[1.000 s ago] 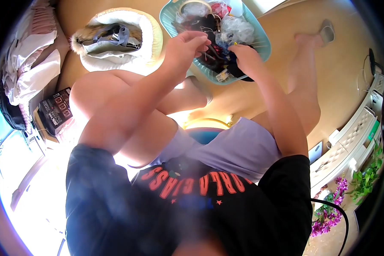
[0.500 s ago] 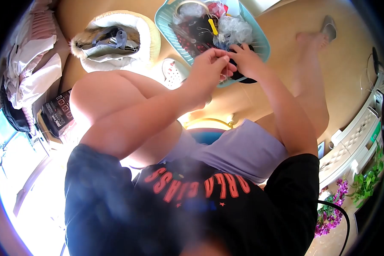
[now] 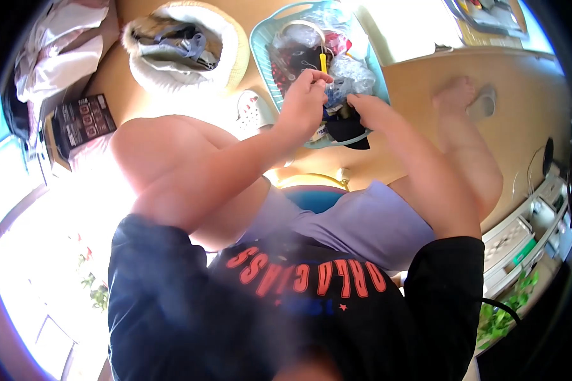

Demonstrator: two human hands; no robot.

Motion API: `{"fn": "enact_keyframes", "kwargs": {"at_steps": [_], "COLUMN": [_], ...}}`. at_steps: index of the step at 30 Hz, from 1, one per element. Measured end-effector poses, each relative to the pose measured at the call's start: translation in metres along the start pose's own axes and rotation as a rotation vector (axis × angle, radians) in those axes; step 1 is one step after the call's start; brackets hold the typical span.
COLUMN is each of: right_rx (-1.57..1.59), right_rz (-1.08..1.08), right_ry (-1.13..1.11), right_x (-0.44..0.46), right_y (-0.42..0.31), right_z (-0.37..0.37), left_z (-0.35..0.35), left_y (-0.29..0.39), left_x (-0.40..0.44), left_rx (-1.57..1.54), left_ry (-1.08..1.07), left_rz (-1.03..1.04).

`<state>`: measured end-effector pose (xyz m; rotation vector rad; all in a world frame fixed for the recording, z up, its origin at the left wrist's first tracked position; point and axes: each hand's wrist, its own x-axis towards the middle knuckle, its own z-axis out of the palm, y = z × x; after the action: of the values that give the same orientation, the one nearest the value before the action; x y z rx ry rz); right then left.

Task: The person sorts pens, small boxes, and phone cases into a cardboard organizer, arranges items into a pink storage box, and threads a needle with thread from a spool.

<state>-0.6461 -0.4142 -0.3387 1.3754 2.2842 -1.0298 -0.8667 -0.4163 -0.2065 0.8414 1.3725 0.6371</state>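
A light blue plastic basket (image 3: 260, 66) stands in front of me, filled with crumpled clear plastic bags (image 3: 353, 75), dark patterned cloth and a yellow-handled tool (image 3: 323, 62). Above the basket, my left hand (image 3: 305, 101) has its thumb and fingertips pinched together; anything between them is too small to make out. My right hand (image 3: 370, 111) is apart from it, over the basket's right side, with thumb and forefinger pressed together. What that pinch holds, if anything, is also unclear. Below it, a black item (image 3: 348, 130) hangs over the near rim.
A fluffy white-lined round pet bed (image 3: 232, 57) holding a bag lies left of the basket. Beside the basket is a white perforated clog (image 3: 254, 111). A dark printed box (image 3: 86, 120) stands far left. My bare legs flank the basket; a grey shoe (image 3: 483, 101) lies right.
My hands have come apart: they were close together over the basket's near side, and now a gap separates them. The right hand's fingers have closed from a spread pose. The camera view has shifted.
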Motion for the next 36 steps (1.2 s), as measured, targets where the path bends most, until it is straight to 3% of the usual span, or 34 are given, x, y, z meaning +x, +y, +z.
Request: {"fn": "enact_keyframes", "kwargs": {"at_steps": [3, 6, 7, 11, 14, 18, 20, 21, 24, 28, 29, 31, 36], "right_rx": [-0.028, -0.221, -0.260, 0.068, 0.117, 0.176, 0.063, -0.097, -0.114, -0.455, -0.433, -0.553, -0.454], "right_rz": [-0.192, -0.145, -0.148, -0.109, -0.177, -0.030, -0.156, -0.283, -0.241, -0.164, -0.144, -0.274, -0.442], "right_ry": [-0.063, -0.102, -0.017, 0.142, 0.091, -0.034, -0.088, -0.116, -0.180, -0.286, -0.317, -0.336, -0.290], "right_x": [0.001, -0.006, -0.007, 0.004, 0.027, 0.044, 0.042, 0.043, 0.039, 0.023, 0.045, 0.037, 0.039], "right_y": [0.009, -0.002, 0.000, 0.021, 0.034, 0.021, 0.017, 0.016, 0.008, -0.016, 0.009, -0.001, 0.021], "right_z": [-0.009, -0.008, 0.001, 0.000, -0.012, -0.041, -0.052, -0.052, -0.040, -0.045, -0.027, -0.043, -0.048], "left_z": [0.008, 0.021, 0.027, 0.049, 0.068, 0.093, 0.110, 0.119, 0.142, 0.168, 0.173, 0.176, 0.166], "left_y": [-0.001, -0.006, -0.010, -0.026, -0.043, -0.050, -0.045, -0.041, -0.028, -0.007, -0.004, 0.013, 0.050], "left_x": [-0.011, -0.020, -0.024, -0.052, -0.071, -0.095, -0.104, -0.108, -0.120, -0.123, -0.120, -0.114, -0.105], "left_rx": [0.014, -0.088, -0.128, -0.162, -0.222, -0.316, -0.408, -0.475, -0.579, -0.690, -0.739, -0.805, -0.723], "left_ry": [0.110, 0.163, 0.159, 0.186, 0.261, 0.338, 0.381, 0.395, 0.466, 0.579, 0.583, 0.616, 0.614], "left_rz": [-0.005, -0.007, 0.023, -0.026, -0.045, -0.056, -0.037, -0.015, 0.080, 0.190, 0.221, 0.279, 0.491]}}
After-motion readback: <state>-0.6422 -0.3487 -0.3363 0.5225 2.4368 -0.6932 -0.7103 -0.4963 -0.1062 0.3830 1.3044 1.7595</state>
